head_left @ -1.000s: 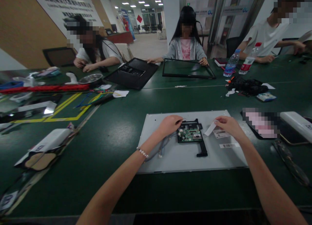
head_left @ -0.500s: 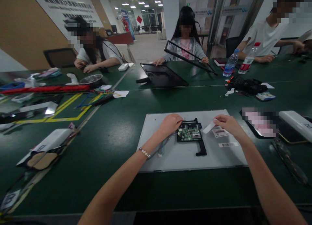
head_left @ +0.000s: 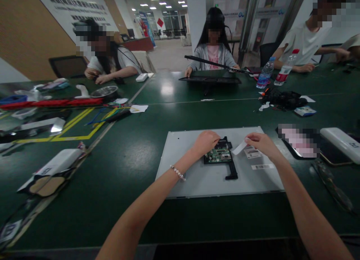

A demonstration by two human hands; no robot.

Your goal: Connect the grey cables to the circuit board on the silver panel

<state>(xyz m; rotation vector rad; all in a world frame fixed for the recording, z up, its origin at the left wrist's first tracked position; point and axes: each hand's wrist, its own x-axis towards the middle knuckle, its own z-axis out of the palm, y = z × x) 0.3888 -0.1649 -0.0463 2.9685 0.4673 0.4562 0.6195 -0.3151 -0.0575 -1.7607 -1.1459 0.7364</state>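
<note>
A pale grey display panel [head_left: 180, 143] lies flat in front of me. On its middle sits a green circuit board [head_left: 218, 155] in a black plastic frame [head_left: 232, 170] with an arm reaching down. My left hand [head_left: 206, 143] is over the upper left of the board, its fingers curled together at the frame's top edge; what they grip, if anything, is hidden. To the right, my right hand [head_left: 260, 143] pinches a white paper strip [head_left: 239, 147] above the panel, beside the board. Below that hand are a printed label [head_left: 253, 152] and a barcode sticker [head_left: 263, 167] on the panel.
Right of the panel lie a phone [head_left: 298, 142], a white power bank [head_left: 341, 143] and glasses [head_left: 333, 185]. Two bottles [head_left: 266, 74] stand farther back. Across the table a person handles a black monitor frame [head_left: 210, 80]. Cables and tools [head_left: 112, 113] are at left.
My left hand has shifted right across the top of the board. My right hand keeps the strip almost in place. The person opposite has lowered and turned the black monitor parts.
</note>
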